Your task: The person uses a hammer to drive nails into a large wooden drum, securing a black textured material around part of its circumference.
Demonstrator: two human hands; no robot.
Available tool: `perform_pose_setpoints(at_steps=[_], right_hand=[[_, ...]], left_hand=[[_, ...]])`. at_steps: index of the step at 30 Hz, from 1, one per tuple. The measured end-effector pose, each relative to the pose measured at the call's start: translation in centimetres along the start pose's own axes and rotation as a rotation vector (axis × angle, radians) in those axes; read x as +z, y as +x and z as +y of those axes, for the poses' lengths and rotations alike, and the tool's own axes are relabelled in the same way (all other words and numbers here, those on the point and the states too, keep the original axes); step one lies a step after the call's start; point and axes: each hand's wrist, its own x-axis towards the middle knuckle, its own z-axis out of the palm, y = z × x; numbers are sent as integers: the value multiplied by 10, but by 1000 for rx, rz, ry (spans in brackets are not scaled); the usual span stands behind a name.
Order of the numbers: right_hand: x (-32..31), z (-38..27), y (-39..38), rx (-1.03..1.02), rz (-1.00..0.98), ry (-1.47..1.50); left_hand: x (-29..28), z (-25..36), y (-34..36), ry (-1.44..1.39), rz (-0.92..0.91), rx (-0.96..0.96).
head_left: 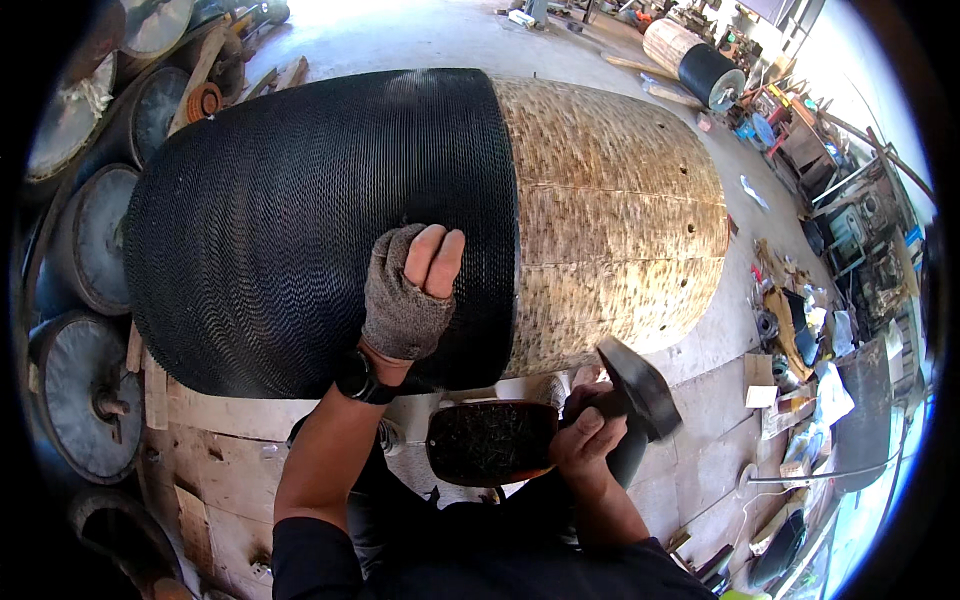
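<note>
- Nearest the lens: right hand [590,440], fingers closed around a hammer [640,385], head raised just below the drum's lower edge.
- Beside it, left of the hammer: shallow tray of small dark nails [490,440].
- Left hand [410,295], gloved, fingertips bare and pinched together, pressed on the large drum [420,220] at the black band's edge, above and left of the hammer.
- Drum long axis left–right; bare woven part to the right.
</note>
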Motion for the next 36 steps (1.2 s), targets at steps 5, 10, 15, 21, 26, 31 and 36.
perform_pose_setpoints(at_steps=[5, 10, 15, 21, 26, 31, 36], right_hand=[[6, 10, 5, 197, -342, -428], [-6, -22, 10, 201, -65, 50], [15, 19, 9, 133, -297, -486], [-1, -1, 5, 68, -97, -192], [-2, -3, 9, 308, -287, -257], [-7, -18, 21, -64, -196, -234], [-5, 2, -9, 440, -357, -407]], left_hand=[[-3, 1, 4, 25, 6, -26], [-4, 4, 8, 52, -24, -58], [6, -5, -8, 156, 0, -3], [8, -1, 2, 54, -39, -62], [2, 2, 13, 141, -28, -41], [-6, 2, 19, 187, -76, -104], [-1, 4, 22, 273, -35, -110]])
